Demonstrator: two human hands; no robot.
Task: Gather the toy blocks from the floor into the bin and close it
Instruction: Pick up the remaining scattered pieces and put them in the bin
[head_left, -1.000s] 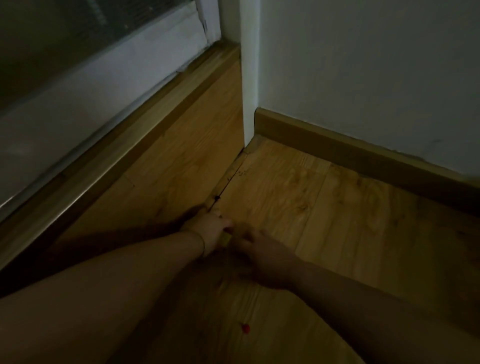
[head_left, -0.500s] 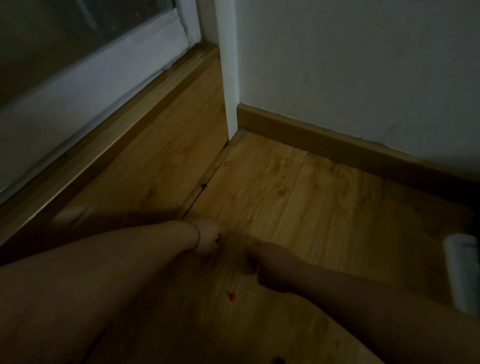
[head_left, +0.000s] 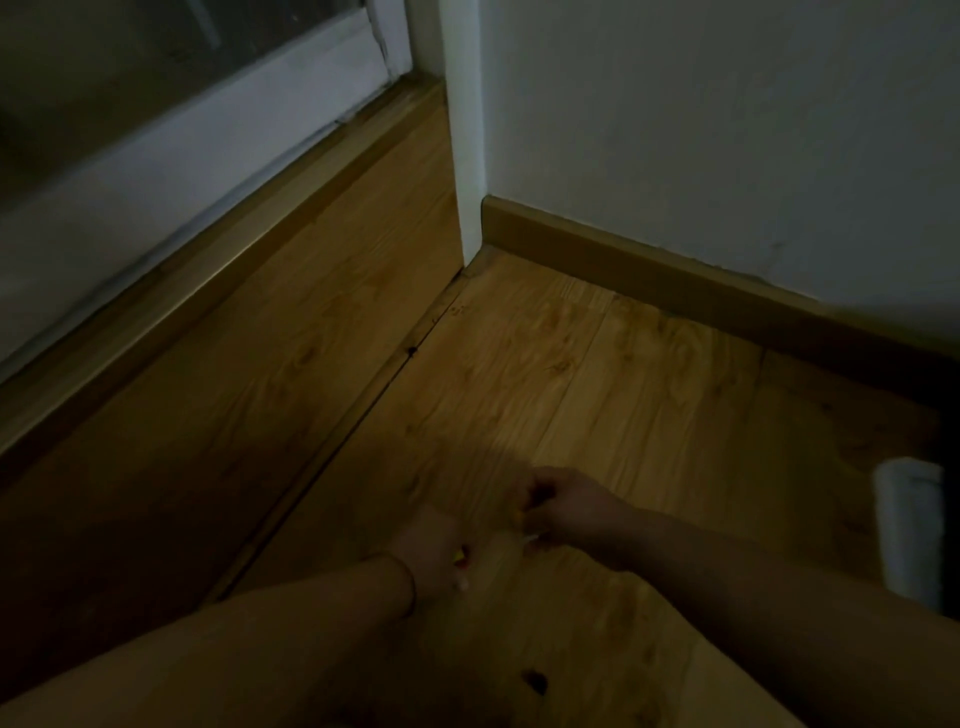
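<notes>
The room is dim. My left hand (head_left: 430, 550) is low over the wooden floor, its fingers curled round small toy blocks (head_left: 460, 558); a yellow and a red bit show at the fingertips. Just to the right, my right hand (head_left: 569, 505) has its fingers curled round something small, and a pale tip (head_left: 530, 540) pokes out beneath it. Blur hides what that is. A white bin (head_left: 910, 530) stands at the right edge, only partly in view, with its lid out of sight.
A white wall with a wooden skirting board (head_left: 675, 275) runs along the back. A glass door with a white frame (head_left: 197, 140) and a raised wooden sill closes the left side. A small dark spot (head_left: 535, 682) lies on the floor between my forearms.
Both hands have drawn back from the floor seam toward me. The left hand now sits where a small red piece lay on the floor. The white bin has come into view at the right.
</notes>
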